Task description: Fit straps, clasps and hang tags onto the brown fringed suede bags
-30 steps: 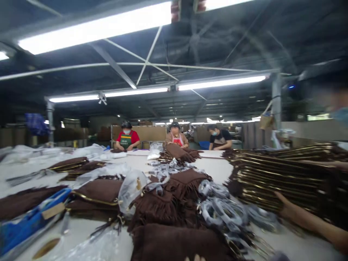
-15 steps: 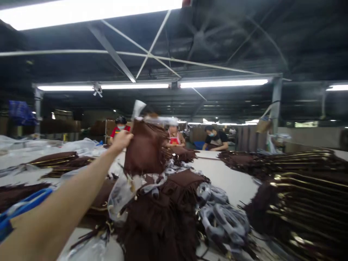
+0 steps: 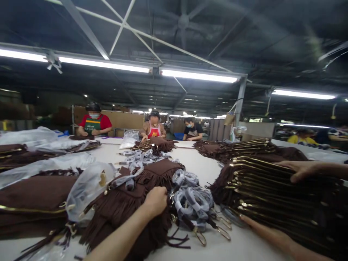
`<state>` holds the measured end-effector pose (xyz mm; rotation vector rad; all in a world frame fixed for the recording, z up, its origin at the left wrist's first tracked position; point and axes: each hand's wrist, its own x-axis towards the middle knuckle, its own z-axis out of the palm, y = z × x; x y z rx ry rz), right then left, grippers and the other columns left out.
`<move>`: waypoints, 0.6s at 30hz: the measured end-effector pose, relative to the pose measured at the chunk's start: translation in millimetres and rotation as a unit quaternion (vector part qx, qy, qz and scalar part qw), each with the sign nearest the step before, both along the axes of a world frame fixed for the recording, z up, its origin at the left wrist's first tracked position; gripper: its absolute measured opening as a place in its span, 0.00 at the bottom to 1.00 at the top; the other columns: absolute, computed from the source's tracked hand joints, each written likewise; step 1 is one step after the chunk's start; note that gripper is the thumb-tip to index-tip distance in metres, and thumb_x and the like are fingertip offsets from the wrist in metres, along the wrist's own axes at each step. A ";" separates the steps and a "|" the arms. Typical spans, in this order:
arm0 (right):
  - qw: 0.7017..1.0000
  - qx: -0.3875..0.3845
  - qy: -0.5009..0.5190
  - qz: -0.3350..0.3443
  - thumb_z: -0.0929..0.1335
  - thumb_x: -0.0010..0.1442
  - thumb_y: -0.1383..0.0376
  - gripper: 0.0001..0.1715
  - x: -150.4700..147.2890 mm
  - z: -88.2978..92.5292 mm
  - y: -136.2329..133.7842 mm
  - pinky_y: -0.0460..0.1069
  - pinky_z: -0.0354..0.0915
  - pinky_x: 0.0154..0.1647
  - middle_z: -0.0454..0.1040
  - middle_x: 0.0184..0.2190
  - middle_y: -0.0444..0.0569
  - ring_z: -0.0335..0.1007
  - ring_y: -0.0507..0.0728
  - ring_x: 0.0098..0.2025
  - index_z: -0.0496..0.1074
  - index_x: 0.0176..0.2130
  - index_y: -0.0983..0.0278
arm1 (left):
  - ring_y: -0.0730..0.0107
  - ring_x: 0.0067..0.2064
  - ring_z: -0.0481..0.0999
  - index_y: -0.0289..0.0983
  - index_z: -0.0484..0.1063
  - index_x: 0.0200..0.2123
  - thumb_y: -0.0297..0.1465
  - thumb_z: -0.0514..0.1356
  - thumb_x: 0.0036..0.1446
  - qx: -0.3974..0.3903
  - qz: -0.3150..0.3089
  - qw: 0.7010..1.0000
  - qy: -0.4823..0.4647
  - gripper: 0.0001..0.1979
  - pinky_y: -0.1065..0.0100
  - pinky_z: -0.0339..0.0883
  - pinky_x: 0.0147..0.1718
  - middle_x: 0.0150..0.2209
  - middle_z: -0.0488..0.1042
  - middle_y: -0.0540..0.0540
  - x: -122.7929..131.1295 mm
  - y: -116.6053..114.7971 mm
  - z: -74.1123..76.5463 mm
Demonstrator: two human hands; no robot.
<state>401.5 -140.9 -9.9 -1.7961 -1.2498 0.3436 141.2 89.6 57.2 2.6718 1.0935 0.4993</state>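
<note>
My left hand [image 3: 156, 201] is closed at the edge of a brown fringed bag [image 3: 116, 214] on the near pile, its fingertips hidden. Another brown fringed bag [image 3: 160, 168] lies just beyond it. Beside my knuckles, to the right, coiled straps [image 3: 193, 203] in grey wrapping are heaped, with gold clips showing. Cloudy plastic wrap [image 3: 89, 192] lies left of the pile. I do not see my right hand; the two hands on the stack at right appear to be another person's.
A person's hand [image 3: 301, 170] tops a stack of gold-zipped brown bags [image 3: 272, 192]; a second hand [image 3: 261, 224] reaches under its near edge. More brown bags [image 3: 35, 192] lie left on the white table [image 3: 201, 163]. Several people, including one in a red apron [image 3: 154, 132], work beyond.
My left hand has come back and down from the raised brown bag it held to the near pile. My view has swung right. Two hands have appeared at the right-hand stack.
</note>
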 end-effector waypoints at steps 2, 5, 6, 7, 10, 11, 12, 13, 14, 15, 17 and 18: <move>1.000 0.016 -0.009 0.015 0.69 0.47 0.56 0.05 21.6 19.1 20.4 0.56 0.72 0.25 0.76 0.22 0.41 0.77 0.72 0.39 0.77 0.26 0.49 | 0.57 0.47 0.75 0.33 0.77 0.39 0.18 0.56 0.52 0.020 0.022 0.999 0.033 0.14 0.64 0.68 0.44 0.45 0.77 0.36 32.5 -10.6 -10.3; 0.998 0.034 -0.012 0.047 0.67 0.48 0.57 0.07 27.9 24.5 58.6 0.58 0.72 0.26 0.77 0.23 0.40 0.75 0.75 0.43 0.77 0.27 0.47 | 0.58 0.51 0.72 0.36 0.76 0.42 0.19 0.55 0.54 0.059 0.052 0.995 0.061 0.15 0.63 0.67 0.46 0.47 0.75 0.39 50.3 -2.0 -6.5; 0.997 0.040 -0.011 0.060 0.67 0.48 0.57 0.08 24.1 23.3 73.3 0.58 0.72 0.25 0.77 0.24 0.40 0.75 0.76 0.45 0.77 0.28 0.46 | 0.58 0.52 0.71 0.37 0.76 0.43 0.20 0.54 0.55 0.074 0.070 0.993 0.064 0.15 0.63 0.66 0.48 0.48 0.75 0.40 47.3 6.3 -1.1; 0.996 0.047 -0.010 0.074 0.67 0.48 0.58 0.08 18.8 22.7 88.7 0.59 0.72 0.26 0.77 0.24 0.41 0.74 0.76 0.46 0.77 0.29 0.45 | 0.57 0.54 0.70 0.37 0.74 0.45 0.21 0.53 0.57 0.091 0.097 0.989 0.067 0.16 0.61 0.65 0.50 0.50 0.74 0.40 40.2 16.7 5.6; 0.989 0.090 -0.016 0.118 0.68 0.47 0.59 0.11 2.0 29.7 135.0 0.60 0.72 0.29 0.76 0.23 0.46 0.74 0.74 0.45 0.78 0.32 0.46 | 0.50 0.60 0.63 0.32 0.69 0.53 0.22 0.51 0.62 0.123 0.210 0.966 0.087 0.17 0.49 0.58 0.56 0.56 0.68 0.33 -0.4 54.9 26.7; 0.985 0.107 -0.025 0.130 0.68 0.47 0.60 0.11 -1.5 34.2 147.9 0.60 0.71 0.30 0.74 0.22 0.47 0.74 0.73 0.42 0.79 0.32 0.46 | 0.49 0.60 0.64 0.30 0.68 0.53 0.24 0.52 0.64 0.119 0.246 0.957 0.102 0.16 0.47 0.59 0.56 0.56 0.68 0.32 -17.2 67.6 31.7; 0.982 0.123 -0.038 0.140 0.68 0.47 0.62 0.12 -3.0 38.2 158.0 0.61 0.71 0.32 0.71 0.19 0.47 0.74 0.71 0.40 0.79 0.31 0.46 | 0.50 0.57 0.68 0.30 0.69 0.51 0.27 0.53 0.65 0.107 0.270 0.949 0.121 0.14 0.47 0.62 0.53 0.53 0.70 0.34 -33.7 79.1 34.9; 0.979 0.134 -0.052 0.147 0.68 0.46 0.63 0.12 -2.6 40.7 164.7 0.61 0.70 0.34 0.69 0.17 0.46 0.73 0.70 0.36 0.78 0.29 0.45 | 0.54 0.53 0.71 0.32 0.70 0.50 0.30 0.56 0.65 0.092 0.282 0.945 0.140 0.13 0.49 0.66 0.51 0.51 0.72 0.38 -48.8 88.7 36.4; 0.976 0.140 -0.063 0.151 0.68 0.45 0.64 0.12 -0.3 41.0 167.7 0.61 0.69 0.36 0.66 0.15 0.45 0.72 0.68 0.34 0.77 0.27 0.45 | 0.57 0.51 0.73 0.33 0.71 0.49 0.33 0.58 0.64 0.084 0.286 0.942 0.156 0.13 0.51 0.69 0.49 0.50 0.73 0.40 -61.7 96.3 36.3; 0.975 0.143 -0.072 0.154 0.68 0.44 0.65 0.11 3.8 39.0 167.2 0.62 0.68 0.39 0.64 0.14 0.44 0.70 0.66 0.31 0.76 0.24 0.45 | 0.59 0.49 0.74 0.34 0.71 0.48 0.35 0.59 0.63 0.082 0.283 0.941 0.168 0.13 0.52 0.70 0.47 0.49 0.73 0.42 -71.8 101.7 35.3; 0.973 0.146 -0.080 0.159 0.69 0.41 0.66 0.10 16.0 31.3 158.5 0.63 0.67 0.43 0.62 0.13 0.44 0.68 0.65 0.29 0.72 0.17 0.47 | 0.60 0.49 0.74 0.35 0.71 0.48 0.36 0.59 0.63 0.093 0.273 0.941 0.180 0.14 0.53 0.71 0.48 0.49 0.73 0.43 -83.1 107.6 34.0; 0.972 0.150 -0.084 0.161 0.69 0.40 0.66 0.11 23.7 28.5 152.5 0.63 0.66 0.45 0.63 0.13 0.45 0.68 0.66 0.30 0.69 0.15 0.48 | 0.60 0.49 0.75 0.34 0.71 0.48 0.37 0.59 0.64 0.102 0.269 0.941 0.181 0.14 0.53 0.70 0.48 0.49 0.74 0.43 -85.1 108.7 35.3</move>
